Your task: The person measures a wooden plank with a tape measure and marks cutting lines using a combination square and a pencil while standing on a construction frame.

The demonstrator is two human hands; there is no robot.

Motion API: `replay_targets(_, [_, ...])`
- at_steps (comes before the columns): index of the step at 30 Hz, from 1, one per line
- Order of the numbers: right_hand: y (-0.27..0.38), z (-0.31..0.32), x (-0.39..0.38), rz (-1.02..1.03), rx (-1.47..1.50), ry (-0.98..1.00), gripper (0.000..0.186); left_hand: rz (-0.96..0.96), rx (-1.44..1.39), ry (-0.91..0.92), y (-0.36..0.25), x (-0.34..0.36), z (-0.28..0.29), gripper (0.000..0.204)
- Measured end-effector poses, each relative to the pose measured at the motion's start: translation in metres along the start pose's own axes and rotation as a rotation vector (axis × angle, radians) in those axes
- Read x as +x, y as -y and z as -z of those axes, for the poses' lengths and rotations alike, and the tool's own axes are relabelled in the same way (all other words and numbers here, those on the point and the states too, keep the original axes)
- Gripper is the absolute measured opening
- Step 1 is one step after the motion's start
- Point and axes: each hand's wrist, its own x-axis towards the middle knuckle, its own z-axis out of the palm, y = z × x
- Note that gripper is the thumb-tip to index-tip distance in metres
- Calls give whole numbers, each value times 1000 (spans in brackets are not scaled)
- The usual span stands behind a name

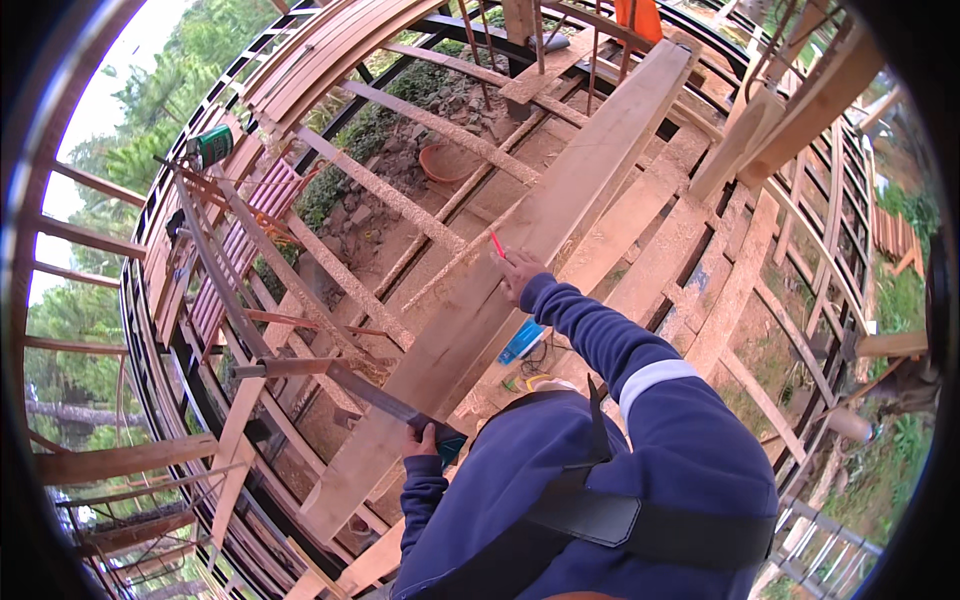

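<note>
A long, thick wooden beam [570, 200] runs diagonally in front of me, from the lower left to the upper right. My right hand [520, 272] rests on its top face, closed around a slim red pencil [497, 243] whose tip end stands up past the fingers. Nearer my body, my left hand [421, 441] grips what looks like a handsaw [385, 400], with a dark flat blade and a dark teal end by the palm. The blade lies across the beam and points away to the left. My sleeve partly hides its grip end.
Sawdust-covered joists [400, 210] cross open gaps above soil and stones. Stacked boards [320, 50] lie at the far left, near a green can [208, 147]. A reddish basin [447, 163] sits below. Beside the beam is a blue packet [521, 342]. Upright posts [740, 145] stand right.
</note>
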Motion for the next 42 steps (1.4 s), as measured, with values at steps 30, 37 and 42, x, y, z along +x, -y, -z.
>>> replay_targets(30, [88,-1,-325,-1152,192,556,58,140,121,112,-4,81,82,33])
replay_targets(37, [23,5,-316,-1182,135,681,57,42,97,30,1,81,76,33])
replay_targets(42, [31,-11,-329,-1102,108,904,55,62,49,26,4,80,67,34])
